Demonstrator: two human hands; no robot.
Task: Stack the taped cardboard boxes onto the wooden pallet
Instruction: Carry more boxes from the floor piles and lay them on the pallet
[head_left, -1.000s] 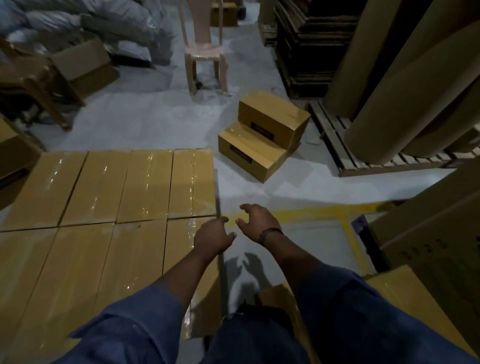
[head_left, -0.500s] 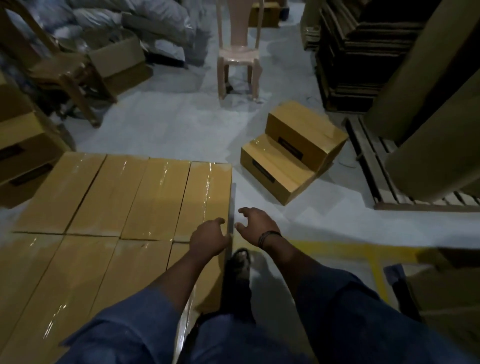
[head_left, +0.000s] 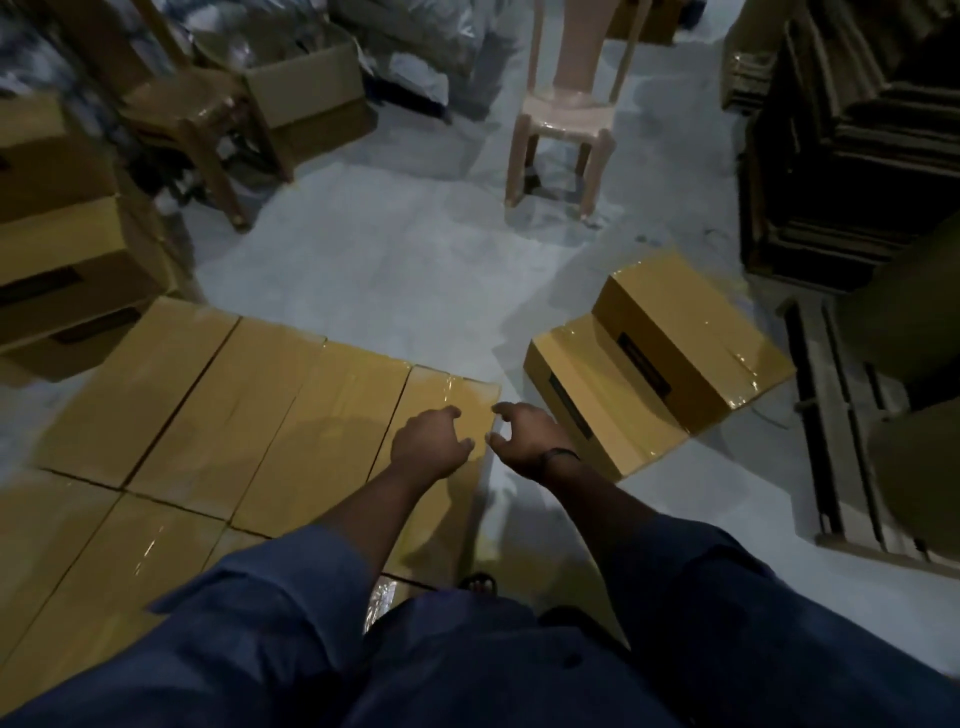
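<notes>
Boxes (head_left: 260, 405) lie below left hand (head_left: 428, 444) (right hand (head_left: 524, 441) beside).

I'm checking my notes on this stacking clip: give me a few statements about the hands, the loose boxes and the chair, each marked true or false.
1. The left hand and the right hand hold nothing. True.
2. The two loose boxes sit on a chair. False: they rest on the floor, to the right of the hands.
3. A dark band circles the right wrist. True.
4. The pale plastic chair lies on its side. False: it stands upright on its legs.
</notes>
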